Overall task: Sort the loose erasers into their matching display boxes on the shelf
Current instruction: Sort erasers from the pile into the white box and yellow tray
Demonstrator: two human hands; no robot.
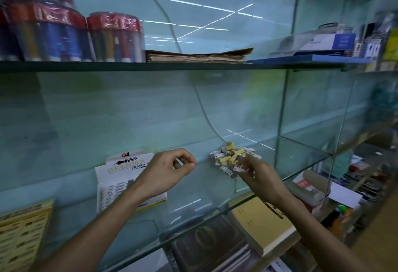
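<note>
A heap of small rectangular erasers, yellow ones and grey-and-white sleeved ones (pixel 233 157), sits at about four o'clock from centre on the glass shelf (pixel 193 196), pushed against the back panel. The right hand (pixel 257 175) is in at the pile's five o'clock edge, fingers curled round a grey-and-white eraser (pixel 237 168). Over at nine o'clock from the heap, the left hand (pixel 165 171) hovers with fingers loosely curled, thumb near the fingertips, holding nothing that shows. Beneath its wrist, the white cardboard display box printed "INK & PENCIL ERASER" (pixel 120 177) stands open. Bare glass runs between box and pile, and on forward to the shelf's front edge. At the far seven o'clock corner lies a yellow printed display box (pixel 23 235). Above, at eleven o'clock, red-capped clear tubs of pens (pixel 116 37) line the upper shelf.
</note>
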